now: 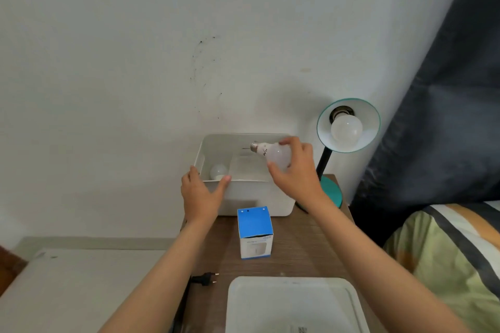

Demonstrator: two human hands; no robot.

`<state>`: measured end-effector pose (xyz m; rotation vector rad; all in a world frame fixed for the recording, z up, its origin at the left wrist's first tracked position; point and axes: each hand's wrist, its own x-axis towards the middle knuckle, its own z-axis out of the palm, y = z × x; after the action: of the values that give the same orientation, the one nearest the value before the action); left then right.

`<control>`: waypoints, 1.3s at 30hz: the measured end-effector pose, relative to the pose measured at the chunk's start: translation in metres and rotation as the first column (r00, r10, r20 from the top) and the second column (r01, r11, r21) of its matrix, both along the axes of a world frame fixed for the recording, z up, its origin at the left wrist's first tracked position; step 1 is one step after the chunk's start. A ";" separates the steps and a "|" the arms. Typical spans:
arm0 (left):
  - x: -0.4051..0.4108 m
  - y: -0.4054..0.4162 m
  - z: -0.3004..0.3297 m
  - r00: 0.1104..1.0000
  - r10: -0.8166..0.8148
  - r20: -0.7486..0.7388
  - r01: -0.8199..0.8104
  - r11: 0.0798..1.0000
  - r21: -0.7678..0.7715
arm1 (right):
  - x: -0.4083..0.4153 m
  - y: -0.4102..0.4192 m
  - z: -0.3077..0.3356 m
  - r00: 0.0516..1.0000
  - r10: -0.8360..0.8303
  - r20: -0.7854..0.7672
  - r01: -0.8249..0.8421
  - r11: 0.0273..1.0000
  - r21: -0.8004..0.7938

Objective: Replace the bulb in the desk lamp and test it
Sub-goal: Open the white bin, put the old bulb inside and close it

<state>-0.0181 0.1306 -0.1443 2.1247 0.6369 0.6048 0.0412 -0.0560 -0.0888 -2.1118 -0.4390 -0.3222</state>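
Observation:
A teal desk lamp (328, 184) stands at the table's back right, its shade tipped toward me with a white bulb (346, 130) screwed in the socket. My right hand (295, 170) grips a second white bulb (273, 154) by its globe, metal base pointing left, above the open white box (251, 194). My left hand (200, 192) rests on the box's front-left rim, thumb over the edge. A third bulb (217, 171) lies inside the box at the left.
A blue and white bulb carton (255, 232) stands on the wooden table in front of the box. A black plug (205, 278) lies unplugged at the left edge. The white box lid (295, 305) lies nearest me. A bed is to the right.

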 end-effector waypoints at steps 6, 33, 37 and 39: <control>0.002 0.000 0.000 1.000 0.020 -0.003 -0.020 1.000 0.024 | 0.064 0.037 -0.007 0.982 -0.051 -0.183 0.017 0.983 -0.182; -0.090 -0.040 -0.004 0.982 -0.163 -0.099 0.168 0.984 0.054 | -0.131 -0.079 -0.055 0.984 -0.119 -0.133 0.103 0.988 -0.119; -0.166 -0.074 -0.040 0.909 -0.297 -0.294 0.303 0.953 -0.028 | -0.179 -0.114 -0.090 0.935 -0.207 -0.287 0.102 0.934 -0.341; -0.197 -0.086 -0.054 0.866 -0.304 -0.397 0.317 0.948 -0.032 | -0.202 -0.129 -0.109 0.904 -0.304 -0.301 0.110 0.845 -0.523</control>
<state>-0.2154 0.0444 -0.1983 2.3387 0.4811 -0.0007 -0.1608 -0.1848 -0.1979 -2.6651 -0.0536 0.0937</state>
